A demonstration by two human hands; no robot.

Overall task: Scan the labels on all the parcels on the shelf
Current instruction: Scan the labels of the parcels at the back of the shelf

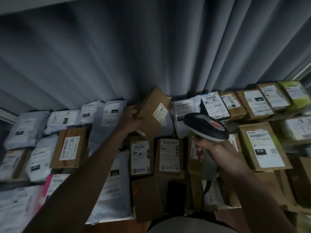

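Observation:
My left hand (133, 120) grips a brown cardboard parcel (151, 113) by its left edge and holds it tilted above the rows of parcels. A small white label (160, 112) shows on its upper right face. My right hand (217, 152) is closed around the grey handle of a black and grey barcode scanner (206, 126). The scanner's head points up and left, just right of the lifted parcel and not touching it. Several labelled boxes and grey poly bags lie flat below, such as the brown box (168, 157) under my hands.
A grey curtain (134, 56) hangs straight behind the back row of parcels. Cardboard boxes (262, 147) crowd the right side, soft grey mailers (27, 128) the left. A pink bag (47, 184) lies at lower left. A wooden edge (117, 224) shows at the bottom.

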